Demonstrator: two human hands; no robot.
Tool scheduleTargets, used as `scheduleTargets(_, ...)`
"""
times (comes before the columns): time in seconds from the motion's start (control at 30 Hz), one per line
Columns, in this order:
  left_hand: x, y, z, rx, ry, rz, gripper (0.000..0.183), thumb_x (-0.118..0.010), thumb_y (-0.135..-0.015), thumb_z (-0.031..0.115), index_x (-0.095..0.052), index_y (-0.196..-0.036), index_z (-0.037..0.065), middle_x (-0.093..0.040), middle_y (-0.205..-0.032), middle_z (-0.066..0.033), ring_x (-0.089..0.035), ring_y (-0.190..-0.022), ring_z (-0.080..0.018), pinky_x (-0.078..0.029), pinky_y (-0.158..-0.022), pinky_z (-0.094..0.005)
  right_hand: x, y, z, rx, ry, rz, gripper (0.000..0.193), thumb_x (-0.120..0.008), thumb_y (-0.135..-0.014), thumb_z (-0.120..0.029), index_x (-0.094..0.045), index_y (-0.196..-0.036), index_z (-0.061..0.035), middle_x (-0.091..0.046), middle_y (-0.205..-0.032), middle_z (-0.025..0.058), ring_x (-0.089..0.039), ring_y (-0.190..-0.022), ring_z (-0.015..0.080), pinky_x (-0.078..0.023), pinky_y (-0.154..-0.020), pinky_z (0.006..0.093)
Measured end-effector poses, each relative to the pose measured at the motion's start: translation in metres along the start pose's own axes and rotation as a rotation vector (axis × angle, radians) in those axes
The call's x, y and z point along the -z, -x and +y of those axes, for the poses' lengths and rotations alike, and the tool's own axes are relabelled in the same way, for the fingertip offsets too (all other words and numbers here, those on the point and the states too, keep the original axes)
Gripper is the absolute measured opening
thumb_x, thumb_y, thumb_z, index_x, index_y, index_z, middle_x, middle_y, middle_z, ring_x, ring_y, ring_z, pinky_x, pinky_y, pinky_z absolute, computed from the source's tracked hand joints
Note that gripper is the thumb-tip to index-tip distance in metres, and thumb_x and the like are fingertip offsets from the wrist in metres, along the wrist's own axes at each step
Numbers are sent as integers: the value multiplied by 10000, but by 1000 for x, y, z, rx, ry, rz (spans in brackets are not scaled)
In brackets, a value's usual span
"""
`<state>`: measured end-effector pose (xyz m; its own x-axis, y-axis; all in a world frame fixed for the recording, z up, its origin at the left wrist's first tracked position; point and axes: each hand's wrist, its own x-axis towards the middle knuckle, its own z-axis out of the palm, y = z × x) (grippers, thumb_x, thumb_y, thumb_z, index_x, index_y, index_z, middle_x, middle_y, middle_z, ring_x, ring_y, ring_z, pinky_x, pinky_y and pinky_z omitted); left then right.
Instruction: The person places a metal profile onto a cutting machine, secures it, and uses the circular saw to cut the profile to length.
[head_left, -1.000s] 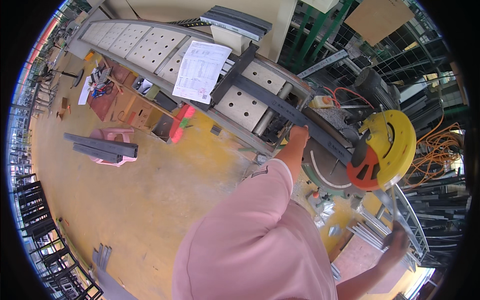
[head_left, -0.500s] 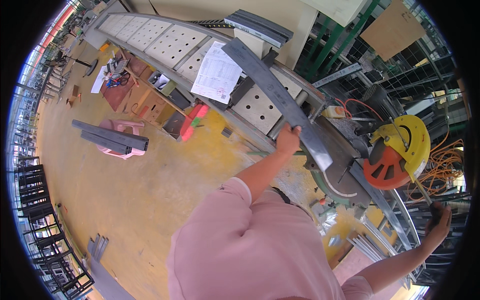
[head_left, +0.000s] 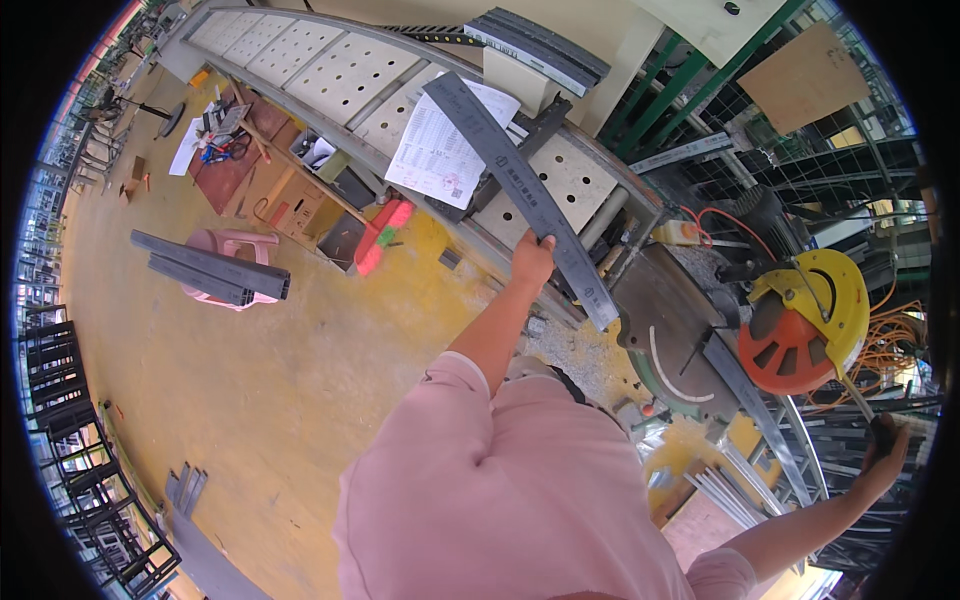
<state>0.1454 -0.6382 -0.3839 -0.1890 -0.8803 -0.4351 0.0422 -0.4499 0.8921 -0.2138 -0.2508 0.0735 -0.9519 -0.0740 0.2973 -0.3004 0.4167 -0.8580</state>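
My left hand [head_left: 533,260] is closed around a long dark grey metal profile [head_left: 515,180]. The profile slants over the perforated conveyor bench, its far end overlapping a printed sheet [head_left: 440,150] and its near end beside the saw's round base [head_left: 680,350]. At the far right, my right hand [head_left: 887,452] grips the black handle [head_left: 881,434] of a cut-off saw with a yellow guard [head_left: 838,300] and an orange-red lower cover [head_left: 785,350]. Another grey profile [head_left: 755,410] lies at the saw base, below the raised head.
Stacked dark profiles [head_left: 540,55] rest behind the bench [head_left: 340,80]. More profiles [head_left: 210,268] lie across a pink stool [head_left: 235,240] at left. A red brush [head_left: 385,235] hangs by the bench's side. Orange cable [head_left: 895,340] is coiled behind the saw.
My left hand has drawn the profile leftward, so its near end no longer overlaps the saw base. My right hand stays on the handle. The view has shifted slightly.
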Motion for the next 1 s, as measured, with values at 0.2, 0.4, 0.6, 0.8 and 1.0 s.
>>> scheduleTargets(0.2,-4,17,12,55,-104,-57,211,-561,-951,162,-577,-1092,6,-662,-905,-87,-634,-720,-157,-535,-589,-300,-4,12,64,478,191,175,292,-502,-968,-222,-593,-1192,-58,-652,-1101,61,-450,-614,60,-299,-499,184)
scheduleTargets(0.4,-18,18,-17,-16,15,-12,224,-602,-925,185,-588,-1030,-12,-663,-855,-87,-640,-685,-160,-551,-576,-304,-31,36,72,255,-395,-15,442,-491,-986,-200,-411,-1385,-30,-540,-791,26,-452,-692,94,-348,-582,225)
scheduleTargets(0.6,-27,23,-10,-14,-203,112,285,-646,-886,227,-592,-1017,-20,-668,-862,-124,-657,-683,-207,-521,-531,-329,-46,68,110,120,-146,-182,438,-520,-973,-264,-476,-1362,-68,-619,-1155,56,-443,-645,77,-346,-535,225)
scheduleTargets(0.8,-14,15,-45,-28,-258,286,352,-663,-855,271,-588,-1057,-6,-672,-948,-174,-661,-876,-316,-515,-734,-410,-62,51,343,-681,-382,-267,352,-562,-947,-313,-573,-1212,-81,-650,-1132,53,-449,-616,65,-351,-492,181)
scheduleTargets(1.0,-22,75,-36,-185,-535,506,312,-619,-863,192,-574,-1101,-4,-676,-951,-153,-664,-841,-273,-514,-775,-384,-74,29,542,-1147,-533,-97,192,-548,-962,-249,-588,-1038,-78,-627,-867,30,-587,-709,147,-472,-563,270)
